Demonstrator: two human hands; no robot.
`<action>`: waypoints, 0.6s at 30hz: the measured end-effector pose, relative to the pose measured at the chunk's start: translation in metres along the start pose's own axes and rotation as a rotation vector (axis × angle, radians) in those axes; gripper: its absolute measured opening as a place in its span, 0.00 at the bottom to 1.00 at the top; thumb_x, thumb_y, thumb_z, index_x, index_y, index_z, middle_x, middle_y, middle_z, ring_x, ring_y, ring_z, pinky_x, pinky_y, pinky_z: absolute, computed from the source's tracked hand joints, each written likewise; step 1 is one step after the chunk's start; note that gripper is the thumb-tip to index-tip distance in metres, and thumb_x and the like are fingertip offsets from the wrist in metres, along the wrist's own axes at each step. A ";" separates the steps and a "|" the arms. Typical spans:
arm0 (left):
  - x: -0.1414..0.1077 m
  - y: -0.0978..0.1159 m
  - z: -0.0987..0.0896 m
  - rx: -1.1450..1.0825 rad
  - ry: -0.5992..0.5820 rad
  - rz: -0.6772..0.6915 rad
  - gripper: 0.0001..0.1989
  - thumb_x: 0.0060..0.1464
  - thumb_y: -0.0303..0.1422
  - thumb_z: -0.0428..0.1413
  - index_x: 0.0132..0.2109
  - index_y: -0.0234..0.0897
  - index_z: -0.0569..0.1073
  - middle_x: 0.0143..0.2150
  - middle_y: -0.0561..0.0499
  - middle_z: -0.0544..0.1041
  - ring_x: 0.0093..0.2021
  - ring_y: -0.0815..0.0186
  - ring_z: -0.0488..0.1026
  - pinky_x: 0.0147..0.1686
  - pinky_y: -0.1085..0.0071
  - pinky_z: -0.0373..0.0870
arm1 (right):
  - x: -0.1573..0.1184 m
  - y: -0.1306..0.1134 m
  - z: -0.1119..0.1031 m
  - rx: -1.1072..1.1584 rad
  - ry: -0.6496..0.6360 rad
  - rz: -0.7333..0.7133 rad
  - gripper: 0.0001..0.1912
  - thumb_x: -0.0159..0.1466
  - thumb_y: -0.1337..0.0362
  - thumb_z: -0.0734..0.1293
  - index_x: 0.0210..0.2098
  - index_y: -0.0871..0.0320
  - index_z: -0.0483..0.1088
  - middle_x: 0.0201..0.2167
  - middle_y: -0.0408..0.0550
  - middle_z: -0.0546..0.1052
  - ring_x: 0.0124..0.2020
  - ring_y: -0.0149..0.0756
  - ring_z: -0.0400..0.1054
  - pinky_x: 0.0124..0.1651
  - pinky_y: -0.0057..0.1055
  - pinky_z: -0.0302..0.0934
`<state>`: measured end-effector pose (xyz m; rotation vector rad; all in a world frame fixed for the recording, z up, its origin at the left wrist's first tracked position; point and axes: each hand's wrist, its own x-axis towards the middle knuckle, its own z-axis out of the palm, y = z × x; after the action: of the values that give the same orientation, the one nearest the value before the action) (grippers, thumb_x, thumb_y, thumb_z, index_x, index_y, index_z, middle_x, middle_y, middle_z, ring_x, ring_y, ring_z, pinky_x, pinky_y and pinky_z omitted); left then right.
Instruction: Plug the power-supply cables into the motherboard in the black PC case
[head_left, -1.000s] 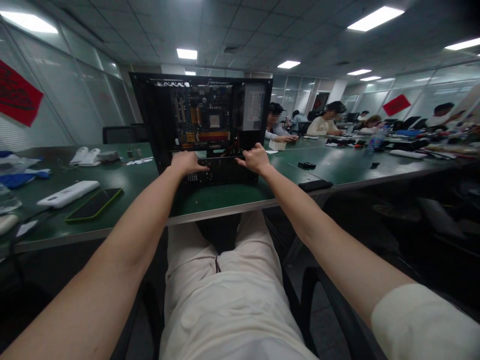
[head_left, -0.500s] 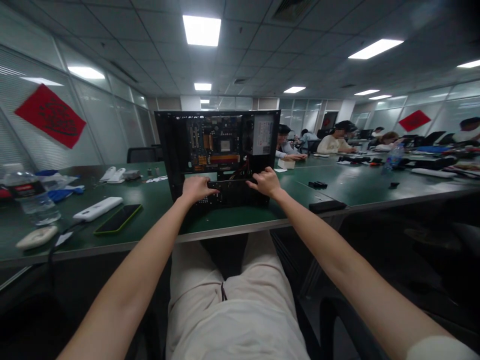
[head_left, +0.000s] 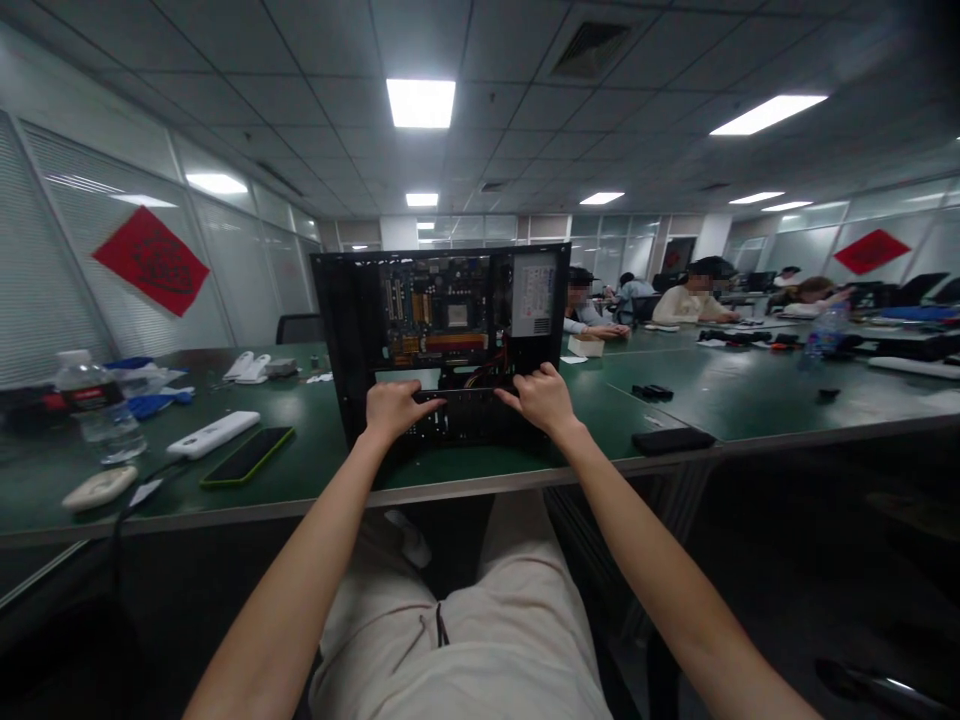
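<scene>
A black computer case (head_left: 346, 340) stands on the green table with its open side facing me. Inside it are a motherboard (head_left: 405, 312) and, at the upper right, a silver power supply (head_left: 531, 290). Loose cables (head_left: 480, 376) hang below the board. My left hand (head_left: 393, 410) is closed on the left part of a dark crossbar in the lower case, thumb pointing inward. On the same bar's right part, my right hand (head_left: 546, 402) is closed too, its thumb also inward. The fingers behind the bar are partly hidden.
To the left lie a phone (head_left: 247, 457), a white power strip (head_left: 214, 435), a pale mouse (head_left: 100, 488) and a water bottle (head_left: 101, 410). A black pouch (head_left: 673, 441) lies near the table's front edge at right. Other people (head_left: 694, 295) sit farther back.
My view has tilted up and turned slightly left, so the scene sits lower and farther right. Both hands keep their hold on the case's bar.
</scene>
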<state>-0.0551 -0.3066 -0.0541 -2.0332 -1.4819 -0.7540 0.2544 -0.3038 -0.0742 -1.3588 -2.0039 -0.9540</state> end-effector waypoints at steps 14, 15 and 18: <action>-0.224 0.036 0.014 -1.442 -0.122 -0.843 0.15 0.52 0.41 0.66 0.26 0.36 0.77 0.20 0.48 0.73 0.20 0.63 0.70 0.22 0.69 0.67 | -0.189 -0.101 0.043 1.760 -0.290 0.837 0.30 0.70 0.45 0.63 0.16 0.54 0.66 0.12 0.46 0.67 0.14 0.34 0.61 0.21 0.32 0.58; -0.234 0.030 0.018 -1.521 -0.094 -0.989 0.09 0.51 0.36 0.67 0.29 0.35 0.78 0.24 0.47 0.76 0.22 0.64 0.72 0.22 0.71 0.68 | -0.194 -0.096 0.054 1.876 -0.285 1.106 0.25 0.67 0.49 0.66 0.18 0.55 0.66 0.14 0.46 0.70 0.14 0.34 0.63 0.21 0.30 0.58; -0.231 0.002 0.020 -1.836 0.232 -1.539 0.11 0.63 0.33 0.52 0.37 0.35 0.78 0.37 0.41 0.82 0.37 0.59 0.82 0.31 0.67 0.79 | -0.190 -0.066 0.078 2.112 0.024 1.582 0.12 0.64 0.66 0.61 0.24 0.55 0.66 0.20 0.45 0.75 0.20 0.35 0.71 0.28 0.31 0.69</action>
<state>-0.1083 -0.4490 -0.2290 -0.5196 -2.2004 -3.6880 0.2565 -0.3641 -0.2808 -0.7816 -0.3698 1.4384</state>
